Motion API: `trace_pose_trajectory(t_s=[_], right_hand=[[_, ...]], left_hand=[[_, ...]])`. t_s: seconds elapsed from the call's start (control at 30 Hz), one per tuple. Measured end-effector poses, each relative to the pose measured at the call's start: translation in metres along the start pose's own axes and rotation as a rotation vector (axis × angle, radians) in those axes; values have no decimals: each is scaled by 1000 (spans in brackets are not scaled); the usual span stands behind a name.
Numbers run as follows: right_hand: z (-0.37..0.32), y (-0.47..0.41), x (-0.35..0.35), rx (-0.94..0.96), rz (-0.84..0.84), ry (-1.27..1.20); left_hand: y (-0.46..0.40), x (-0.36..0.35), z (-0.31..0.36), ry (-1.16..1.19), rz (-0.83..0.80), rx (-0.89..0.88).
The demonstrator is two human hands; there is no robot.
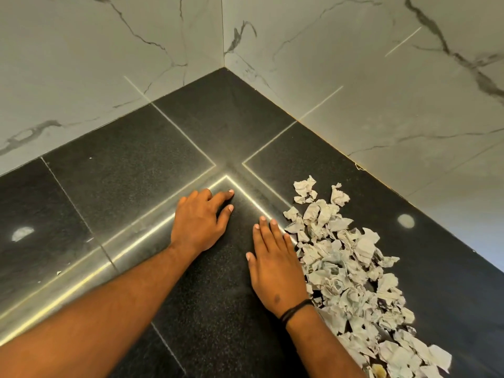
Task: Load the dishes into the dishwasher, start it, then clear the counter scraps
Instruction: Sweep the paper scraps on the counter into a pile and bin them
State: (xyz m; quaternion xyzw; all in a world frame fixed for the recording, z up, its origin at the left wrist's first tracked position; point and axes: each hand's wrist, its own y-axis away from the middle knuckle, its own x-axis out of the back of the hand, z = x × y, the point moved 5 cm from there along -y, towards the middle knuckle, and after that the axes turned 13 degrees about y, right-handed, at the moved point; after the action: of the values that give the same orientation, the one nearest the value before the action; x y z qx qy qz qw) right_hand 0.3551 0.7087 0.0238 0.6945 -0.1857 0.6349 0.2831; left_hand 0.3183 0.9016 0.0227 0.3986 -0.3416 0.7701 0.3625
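Several crumpled pale paper scraps [351, 271] lie in a long heap on the black granite counter [122, 170], running from the centre right down to the lower right corner. My right hand [275, 266] lies flat on the counter, fingers apart, its outer edge against the left side of the heap. A black band circles its wrist. My left hand [201, 222] rests palm down just left of it, fingers slightly curled, holding nothing. Both hands are empty.
Marble-patterned wall tiles [354, 77] meet in a corner behind the counter. A small yellowish scrap [379, 371] lies among the paper at the bottom edge. Tiny white flecks [58, 272] sit on the counter at left.
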Motion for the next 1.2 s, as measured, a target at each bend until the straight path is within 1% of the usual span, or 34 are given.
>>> trace_pose_trajectory(t_s=[0.07,0.1,0.17,0.23,0.3,0.33,0.4,0.47,0.5,0.63,0.77,0.83,0.97,1.0,1.13,1.2], right_hand=[[3,6,7,7,-72,-14],[3,4,13,6,-74,-11],[4,-11,34,1,29,3],[9,-39,50,-54,141,-31],[18,-75,60,-99,208,-43],[25,-92,61,-128,195,-19],[41,-116,54,-188,86,34],[56,-123,39,-235,-12,44],[60,-119,33,-244,-33,43],[63,-75,23,-219,-5,26],[67,-32,25,-198,-65,26],[69,-29,34,-208,-68,5],[73,-61,57,-239,111,-40],[77,-72,58,-258,117,-28],[102,-97,43,-373,-40,42],[108,-87,37,-391,-46,35]], left_hand=[[0,0,0,-5,6,-7],[1,0,0,-9,7,-10],[1,0,1,-6,6,-9],[2,0,1,2,3,-10],[2,0,1,-5,1,-10],[2,0,1,-8,-1,-9],[2,0,0,-5,-6,-5],[2,-1,-1,1,-12,-2],[2,-1,-1,4,-13,1],[1,-1,-2,5,-17,10],[1,-1,-1,7,-31,8],[1,0,0,7,-28,0],[2,1,1,-1,-21,-7],[1,1,1,-5,-21,-6],[1,0,1,-5,-21,2],[2,0,1,-4,-23,1]])
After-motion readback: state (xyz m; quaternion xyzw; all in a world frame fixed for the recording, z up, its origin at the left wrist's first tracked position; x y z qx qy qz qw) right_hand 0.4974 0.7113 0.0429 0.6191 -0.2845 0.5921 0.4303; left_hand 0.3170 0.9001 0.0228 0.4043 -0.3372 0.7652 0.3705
